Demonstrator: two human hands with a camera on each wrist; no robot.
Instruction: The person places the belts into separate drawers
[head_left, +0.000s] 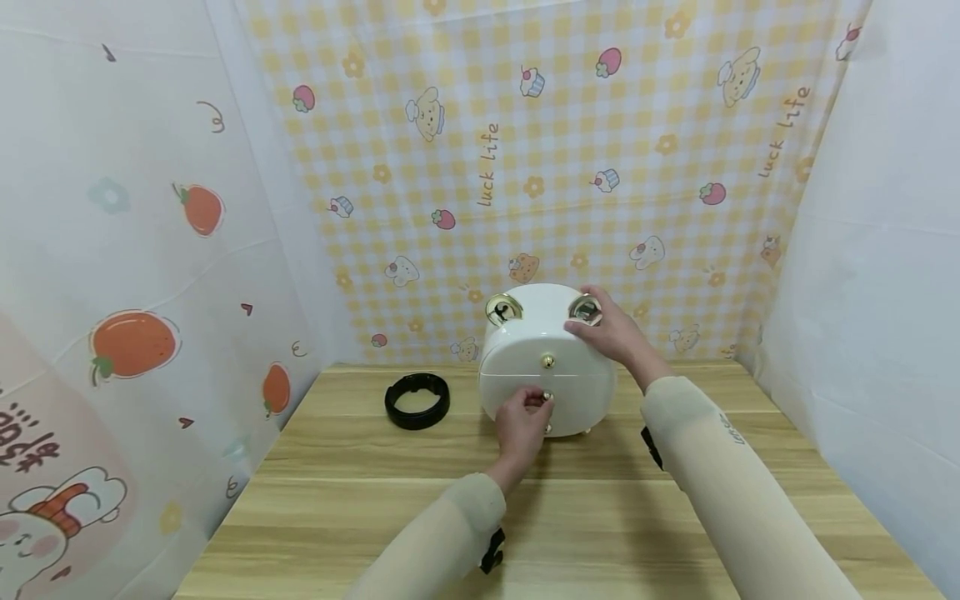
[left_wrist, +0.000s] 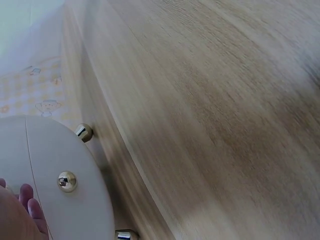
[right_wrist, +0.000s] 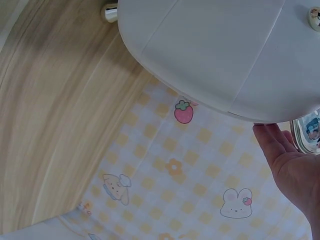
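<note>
A white rounded drawer box [head_left: 585,393] with gold feet stands on the wooden table. Gold ear-like rings, a left ring [head_left: 504,309] and a right ring [head_left: 585,310], sit on its top. At the front, my left hand [head_left: 522,427] pinches the middle gold knob [head_left: 548,397]. The upper knob [head_left: 549,362] is above it, and the lower knob [left_wrist: 66,181] shows beside the fingers in the left wrist view. My right hand [head_left: 613,330] holds the box's top right around the right ring, thumb in front. Its fingers [right_wrist: 272,142] touch the box in the right wrist view.
A black ring-shaped object [head_left: 417,401] lies on the table [head_left: 352,517] left of the box. A yellow-checked cloth [head_left: 480,183] with printed pictures hangs behind, and white cloths hang at both sides.
</note>
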